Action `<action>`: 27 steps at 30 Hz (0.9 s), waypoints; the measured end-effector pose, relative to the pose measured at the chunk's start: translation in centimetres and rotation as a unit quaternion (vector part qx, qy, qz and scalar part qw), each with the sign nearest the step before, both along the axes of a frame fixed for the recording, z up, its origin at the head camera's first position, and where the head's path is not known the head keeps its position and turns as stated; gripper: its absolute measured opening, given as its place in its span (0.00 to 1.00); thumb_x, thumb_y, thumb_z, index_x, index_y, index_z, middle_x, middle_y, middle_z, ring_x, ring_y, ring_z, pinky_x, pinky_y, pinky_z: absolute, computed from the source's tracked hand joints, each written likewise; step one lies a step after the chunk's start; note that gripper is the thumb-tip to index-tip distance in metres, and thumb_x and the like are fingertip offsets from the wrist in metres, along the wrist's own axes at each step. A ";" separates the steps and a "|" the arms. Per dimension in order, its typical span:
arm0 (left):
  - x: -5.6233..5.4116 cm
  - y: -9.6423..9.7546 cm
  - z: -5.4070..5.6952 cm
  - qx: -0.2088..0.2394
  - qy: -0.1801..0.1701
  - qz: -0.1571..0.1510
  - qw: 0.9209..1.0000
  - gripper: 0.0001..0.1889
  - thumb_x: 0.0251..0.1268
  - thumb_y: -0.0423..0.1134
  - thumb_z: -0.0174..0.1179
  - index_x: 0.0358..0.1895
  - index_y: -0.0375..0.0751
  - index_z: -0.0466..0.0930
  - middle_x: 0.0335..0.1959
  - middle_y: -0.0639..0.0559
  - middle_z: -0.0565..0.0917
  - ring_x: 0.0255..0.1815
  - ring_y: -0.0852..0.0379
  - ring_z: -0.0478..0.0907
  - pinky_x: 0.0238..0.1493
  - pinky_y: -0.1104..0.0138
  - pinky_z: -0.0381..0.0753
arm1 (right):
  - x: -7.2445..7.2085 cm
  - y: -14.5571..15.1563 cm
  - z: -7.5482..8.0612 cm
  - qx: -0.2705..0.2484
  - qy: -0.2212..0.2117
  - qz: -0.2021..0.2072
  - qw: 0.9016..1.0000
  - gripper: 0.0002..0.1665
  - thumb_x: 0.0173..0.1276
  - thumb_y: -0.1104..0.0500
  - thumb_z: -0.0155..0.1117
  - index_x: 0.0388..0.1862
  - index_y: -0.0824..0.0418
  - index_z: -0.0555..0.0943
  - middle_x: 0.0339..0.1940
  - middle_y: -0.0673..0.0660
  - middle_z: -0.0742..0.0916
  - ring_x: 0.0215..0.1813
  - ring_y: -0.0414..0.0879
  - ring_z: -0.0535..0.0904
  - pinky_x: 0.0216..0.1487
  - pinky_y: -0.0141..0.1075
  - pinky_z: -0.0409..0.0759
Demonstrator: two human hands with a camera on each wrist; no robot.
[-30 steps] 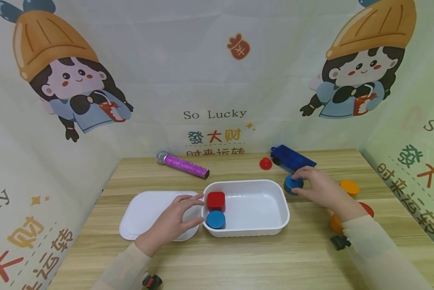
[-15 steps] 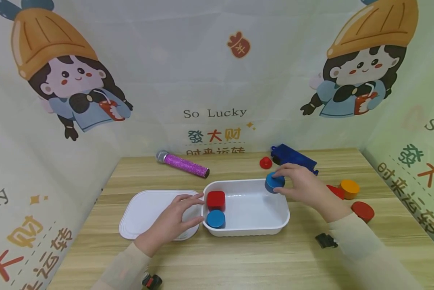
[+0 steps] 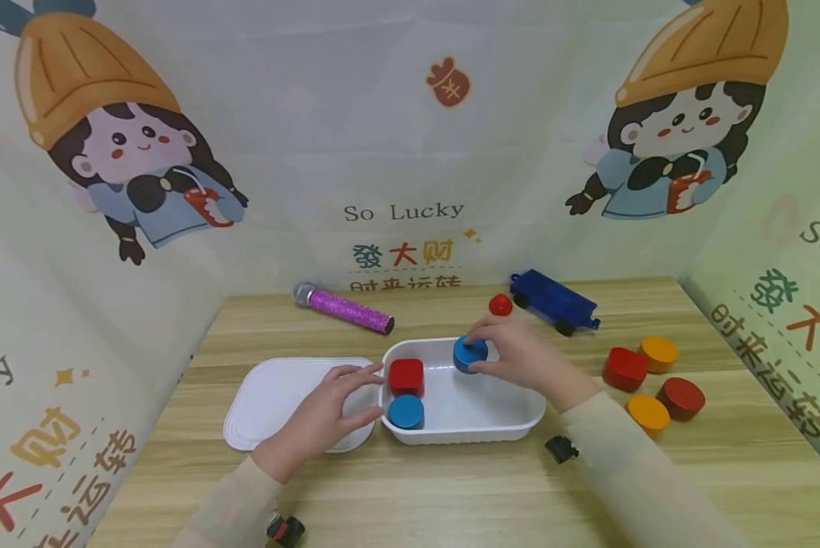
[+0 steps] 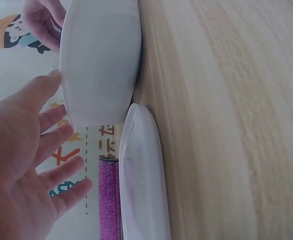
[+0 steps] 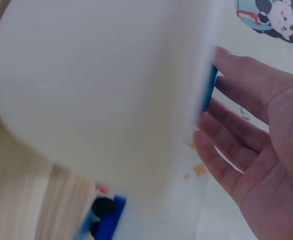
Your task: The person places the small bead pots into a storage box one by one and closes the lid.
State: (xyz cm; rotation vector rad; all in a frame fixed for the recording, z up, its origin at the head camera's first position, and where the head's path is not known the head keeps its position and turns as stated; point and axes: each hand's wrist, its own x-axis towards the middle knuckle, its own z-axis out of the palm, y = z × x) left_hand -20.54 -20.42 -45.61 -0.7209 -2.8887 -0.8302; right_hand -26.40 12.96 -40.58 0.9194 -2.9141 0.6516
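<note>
In the head view my right hand [image 3: 529, 358] pinches a round blue block [image 3: 470, 355] between thumb and fingers, over the white plastic box [image 3: 478, 435]. The right wrist view shows only a sliver of that blue block [image 5: 211, 87] past the box wall. Inside the box, at its left end, a red rounded-square block [image 3: 406, 377] lies behind another round blue block [image 3: 406, 412]. My left hand [image 3: 320, 415] reaches over the white lid [image 3: 266, 403], its fingers extended and fingertips at the box's left rim. The left wrist view shows those fingers spread beside the box wall [image 4: 101, 65].
A purple glitter microphone [image 3: 348, 308] lies at the back left. Behind the box are a small red piece [image 3: 500, 304] and a blue toy wagon [image 3: 553, 299] with black wheels. Several red and orange blocks [image 3: 658, 354] are grouped at the right.
My right hand has carried the round blue block leftward from the table right of the box to over the box. The left hand has stayed in place.
</note>
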 end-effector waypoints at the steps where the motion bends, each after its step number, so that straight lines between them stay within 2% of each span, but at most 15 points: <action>1: 0.0 0.0 0.0 -0.001 0.000 0.001 1.000 0.25 0.66 0.51 0.71 0.64 0.51 0.83 0.75 0.54 0.75 0.73 0.47 0.70 0.71 0.45 0.76 | -0.1 -0.4 -0.1 0.000 -0.008 0.002 1.000 0.22 0.64 0.53 0.78 0.55 0.58 0.87 0.59 0.58 0.87 0.61 0.54 0.83 0.63 0.48 0.85; 5: 0.0 0.0 0.2 -0.008 -0.008 0.007 1.000 0.25 0.66 0.52 0.71 0.64 0.52 0.82 0.76 0.56 0.74 0.74 0.47 0.69 0.71 0.46 0.76 | -0.2 -1.9 -0.6 0.006 -0.035 0.006 0.999 0.23 0.64 0.53 0.79 0.56 0.58 0.87 0.61 0.58 0.86 0.63 0.54 0.82 0.65 0.47 0.84; 18: 0.0 0.1 0.2 -0.010 -0.020 0.006 1.000 0.25 0.67 0.54 0.70 0.65 0.52 0.82 0.77 0.57 0.73 0.75 0.47 0.68 0.72 0.45 0.75 | -0.8 -4.5 -2.7 0.005 -0.084 0.021 0.996 0.21 0.63 0.56 0.79 0.54 0.59 0.88 0.56 0.56 0.88 0.56 0.49 0.83 0.65 0.43 0.83; 27: 0.0 0.0 0.1 -0.008 -0.024 0.008 1.000 0.26 0.67 0.54 0.70 0.66 0.53 0.81 0.77 0.58 0.72 0.75 0.47 0.68 0.71 0.45 0.76 | -1.0 -4.6 -3.4 0.006 -0.083 0.018 0.996 0.21 0.62 0.55 0.80 0.54 0.58 0.88 0.56 0.55 0.88 0.57 0.49 0.83 0.66 0.43 0.83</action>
